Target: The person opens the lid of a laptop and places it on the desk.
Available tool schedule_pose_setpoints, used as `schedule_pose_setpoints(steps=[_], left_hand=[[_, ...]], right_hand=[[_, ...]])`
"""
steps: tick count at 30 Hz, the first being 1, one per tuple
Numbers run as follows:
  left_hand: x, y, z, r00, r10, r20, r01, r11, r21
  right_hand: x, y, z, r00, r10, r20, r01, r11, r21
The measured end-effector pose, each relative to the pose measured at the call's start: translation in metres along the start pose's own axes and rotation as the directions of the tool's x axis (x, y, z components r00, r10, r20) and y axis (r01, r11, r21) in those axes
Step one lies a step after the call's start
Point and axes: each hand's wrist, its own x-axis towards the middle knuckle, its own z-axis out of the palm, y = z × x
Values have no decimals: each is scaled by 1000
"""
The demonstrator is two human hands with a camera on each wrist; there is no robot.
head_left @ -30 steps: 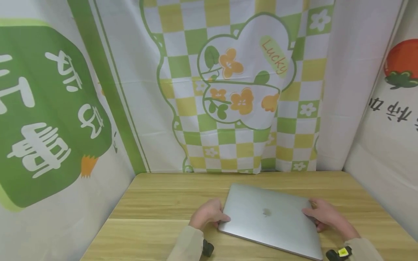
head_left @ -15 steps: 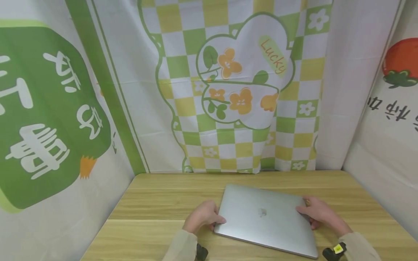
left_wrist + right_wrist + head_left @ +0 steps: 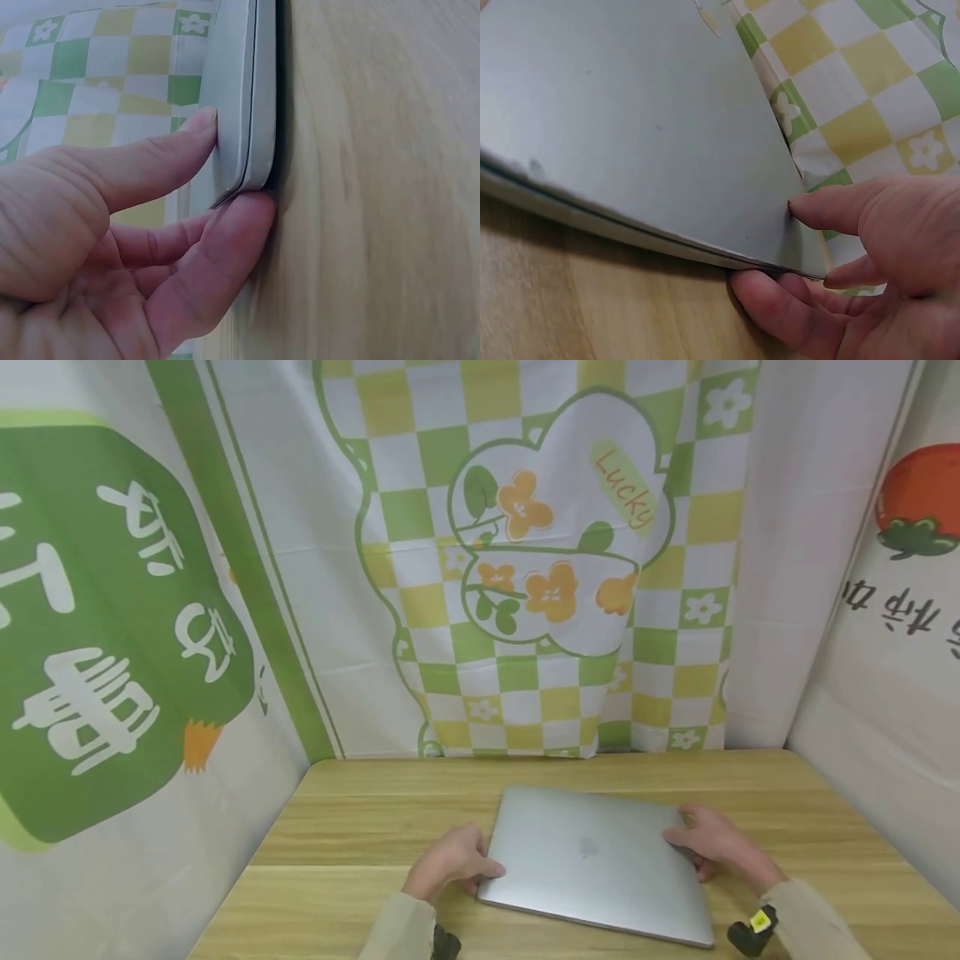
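A closed silver laptop (image 3: pixel 592 860) with a logo on its lid lies at a slant over the wooden table, logo side up. My left hand (image 3: pixel 453 860) grips its left edge near the front corner. In the left wrist view the thumb (image 3: pixel 169 161) presses the lid and curled fingers (image 3: pixel 225 262) sit at the corner's underside. My right hand (image 3: pixel 716 843) pinches the right edge toward the back. The right wrist view shows that thumb (image 3: pixel 832 208) on the lid and fingertips (image 3: pixel 761 296) tucked under the edge, close over the wood.
The wooden table (image 3: pixel 345 827) runs back to a checkered curtain (image 3: pixel 525 693) with flower prints. A white cloth wall with a green print (image 3: pixel 112 627) stands at the left, another with a tomato print (image 3: pixel 918 497) at the right.
Both hands and the laptop have moved to the left across the table, and the laptop has turned slightly so its front edge lies less slanted. The grip of both hands stays the same.
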Motion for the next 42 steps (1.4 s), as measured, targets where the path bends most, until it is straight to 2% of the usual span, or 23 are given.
schedule_pose_setpoints(steps=[13,20,31,42], left_hand=[[-11,-7,-11,999,2,33,-3,999,35],[-13,-14,-15,999,24,40,-26,999,31],[-21,-18,-19,998,10,58,-13,999,47],[-30,-21,-23,997,0,82,-7,996,84]], right_hand=[[7,-9,11,1000,-21,18,21,1000,10],[10,-15,15,999,-27,16,27,1000,11],[10,-27,18,999,-26,39,27,1000,-8],[15,-28,24,998,-39,54,40,999,-10]])
